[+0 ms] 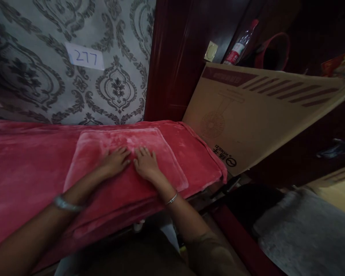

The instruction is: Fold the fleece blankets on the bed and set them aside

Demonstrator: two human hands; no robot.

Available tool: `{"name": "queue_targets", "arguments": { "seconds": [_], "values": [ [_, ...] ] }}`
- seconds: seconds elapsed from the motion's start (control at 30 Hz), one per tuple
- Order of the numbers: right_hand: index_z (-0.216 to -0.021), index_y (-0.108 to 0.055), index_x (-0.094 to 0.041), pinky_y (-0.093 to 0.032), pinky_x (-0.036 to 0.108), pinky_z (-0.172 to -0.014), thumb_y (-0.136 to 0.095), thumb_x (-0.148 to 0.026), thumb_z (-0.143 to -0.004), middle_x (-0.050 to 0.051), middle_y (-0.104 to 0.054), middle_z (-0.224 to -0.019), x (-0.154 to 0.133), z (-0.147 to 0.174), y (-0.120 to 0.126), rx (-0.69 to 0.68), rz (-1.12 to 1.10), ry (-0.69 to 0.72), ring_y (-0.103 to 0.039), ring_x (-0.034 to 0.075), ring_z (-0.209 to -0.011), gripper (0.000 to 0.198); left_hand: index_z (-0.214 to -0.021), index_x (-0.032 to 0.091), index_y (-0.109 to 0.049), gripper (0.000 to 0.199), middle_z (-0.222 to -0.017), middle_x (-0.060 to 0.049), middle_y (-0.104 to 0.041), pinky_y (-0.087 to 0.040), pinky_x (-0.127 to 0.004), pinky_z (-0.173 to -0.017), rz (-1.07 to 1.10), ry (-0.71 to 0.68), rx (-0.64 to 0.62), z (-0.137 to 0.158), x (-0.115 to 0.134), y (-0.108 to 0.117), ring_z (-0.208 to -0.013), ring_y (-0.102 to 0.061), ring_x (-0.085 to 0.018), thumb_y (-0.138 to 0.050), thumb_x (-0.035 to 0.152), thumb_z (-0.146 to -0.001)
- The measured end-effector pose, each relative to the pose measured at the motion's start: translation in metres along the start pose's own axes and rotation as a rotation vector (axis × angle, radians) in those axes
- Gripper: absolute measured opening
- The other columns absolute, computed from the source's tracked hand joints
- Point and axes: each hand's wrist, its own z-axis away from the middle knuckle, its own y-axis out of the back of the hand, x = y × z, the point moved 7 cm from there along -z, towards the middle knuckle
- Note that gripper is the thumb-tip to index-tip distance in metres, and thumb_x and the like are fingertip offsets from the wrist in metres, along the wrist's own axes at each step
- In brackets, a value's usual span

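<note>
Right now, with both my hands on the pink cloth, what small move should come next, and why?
Perhaps slide your left hand and right hand apart across the pink cloth, since both lie palm down, close together near its middle.

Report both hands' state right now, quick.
Left hand: open, palm down on the pink cloth, no grip visible.
Right hand: open, palm down on it too, no grip visible.
</note>
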Motion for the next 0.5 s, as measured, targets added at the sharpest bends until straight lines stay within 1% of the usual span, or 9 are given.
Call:
{"name": "queue_targets", "arguments": {
  "seconds": [0.07,0.13,0.2,0.33,0.5],
  "values": [
    [-0.154,-0.038,-0.018,-0.016,0.055,-0.123,-0.034,-0.033,-0.101,0.008,-0.028,-0.164,-0.013,0.011,-0.015,-0.006,-0.017,0.055,-0.021,0.026,-0.152,0.055,-0.147,0.021,-0.048,0.058,-0.157,-0.013,-0.042,-0.024,-0.062,-0.118,-0.031,-0.032,-0.044,0.034,0.015,-0.014,-0.146,-0.035,-0.034,-0.037,0.040,-0.094],
    [-0.154,-0.037,-0.018,-0.013,0.056,-0.123,-0.034,-0.034,-0.101,0.006,-0.027,-0.164,-0.014,0.020,-0.023,0.016,-0.022,0.078,-0.018,0.025,-0.153,0.056,-0.149,0.023,-0.045,0.058,-0.159,-0.012,-0.037,-0.019,-0.068,-0.117,-0.073,-0.040,0.002,0.061,0.025,-0.020,-0.149,-0.027,-0.036,-0.036,0.042,-0.095],
    [-0.155,-0.035,-0.020,-0.011,0.054,-0.124,-0.034,-0.035,-0.101,0.004,-0.026,-0.165,-0.009,0.026,-0.026,0.030,-0.023,0.073,-0.016,0.024,-0.153,0.056,-0.149,0.026,-0.046,0.058,-0.160,-0.010,-0.036,-0.017,-0.070,-0.117,-0.097,-0.046,0.034,0.076,0.029,-0.023,-0.151,-0.023,-0.037,-0.037,0.043,-0.095],
    [-0.156,-0.033,-0.025,-0.011,0.054,-0.123,-0.034,-0.042,-0.102,0.002,-0.025,-0.165,0.017,0.034,-0.020,-0.028,0.012,0.009,-0.015,0.023,-0.154,0.056,-0.149,0.029,-0.046,0.058,-0.161,-0.007,-0.035,-0.017,-0.070,-0.117,-0.081,-0.059,0.017,0.078,0.026,-0.023,-0.151,-0.022,-0.037,-0.039,0.049,-0.094],
    [-0.157,-0.032,-0.025,-0.010,0.050,-0.123,-0.035,-0.045,-0.103,0.004,-0.022,-0.166,0.072,0.063,-0.007,-0.029,0.085,-0.156,-0.013,0.023,-0.154,0.058,-0.149,0.033,-0.044,0.065,-0.163,-0.005,-0.030,-0.014,-0.069,-0.118,-0.048,-0.116,0.013,0.079,0.023,-0.022,-0.152,-0.019,-0.038,-0.042,0.061,-0.091]
  ]
}}
